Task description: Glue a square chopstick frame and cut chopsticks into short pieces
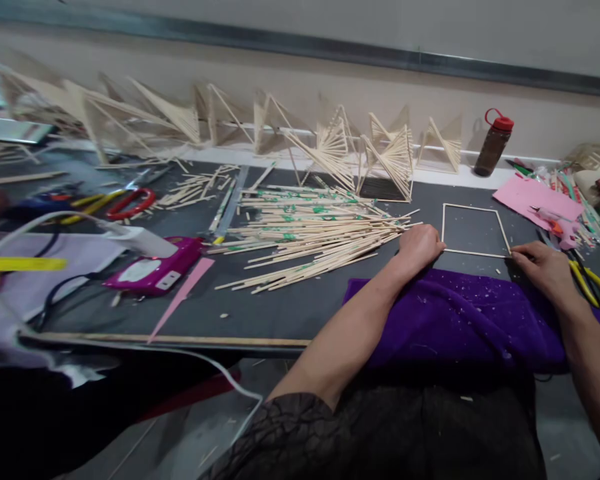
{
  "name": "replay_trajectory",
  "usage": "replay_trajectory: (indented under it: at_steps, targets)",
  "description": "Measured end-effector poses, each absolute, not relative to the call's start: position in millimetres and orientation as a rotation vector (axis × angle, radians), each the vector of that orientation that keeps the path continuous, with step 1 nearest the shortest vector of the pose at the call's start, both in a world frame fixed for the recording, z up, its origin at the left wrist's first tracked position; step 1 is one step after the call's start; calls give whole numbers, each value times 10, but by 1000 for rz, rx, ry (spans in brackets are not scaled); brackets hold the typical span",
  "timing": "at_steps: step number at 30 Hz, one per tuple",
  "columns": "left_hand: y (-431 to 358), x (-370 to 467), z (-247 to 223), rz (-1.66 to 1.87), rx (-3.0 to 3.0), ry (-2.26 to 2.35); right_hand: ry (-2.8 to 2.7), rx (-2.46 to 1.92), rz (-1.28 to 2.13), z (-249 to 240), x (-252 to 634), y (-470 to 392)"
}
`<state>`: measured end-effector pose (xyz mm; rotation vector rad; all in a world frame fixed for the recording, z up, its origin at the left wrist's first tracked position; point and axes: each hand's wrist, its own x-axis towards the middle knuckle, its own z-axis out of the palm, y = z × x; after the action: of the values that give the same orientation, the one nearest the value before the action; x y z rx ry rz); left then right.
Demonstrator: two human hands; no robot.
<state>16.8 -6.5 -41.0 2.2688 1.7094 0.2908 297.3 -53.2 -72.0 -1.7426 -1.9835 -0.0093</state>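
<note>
A four-sided frame of thin wooden sticks (475, 253) lies flat on the dark table. At its near left corner, my left hand (420, 245) is closed with the fingertips on the stick. My right hand (545, 267) pinches the near right corner between thumb and fingers. Beneath my forearms a purple cloth (460, 313), dotted with pale crumbs, covers the table's front edge. Left of my left hand spreads a pile of loose wooden sticks (310, 240), some in green-printed wrappers.
Several stick-built twisted models (325, 153) stand along the wall. A red-capped bottle (495, 143) is at the back right, near pink paper (537, 199). Yellow-handled scissors (591, 283) lie beside my right hand. Leftward are a magenta box (155, 270), a white cable and another person's blurred hand.
</note>
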Motion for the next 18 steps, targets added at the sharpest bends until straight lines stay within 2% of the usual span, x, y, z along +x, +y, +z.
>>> replay_trajectory:
  at_steps: [5, 13, 18]
  targets:
    - [-60, 134, -386, 362, 2271, 1719, -1893, -1682, 48, -521, 2871, -631]
    - [-57, 146, -390, 493, 2294, 1607, -2125, -1539, 87, 182, 2294, -812]
    - [-74, 129, -416, 604, 2376, 1507, -2369, -1317, 152, 248, 1728, -718]
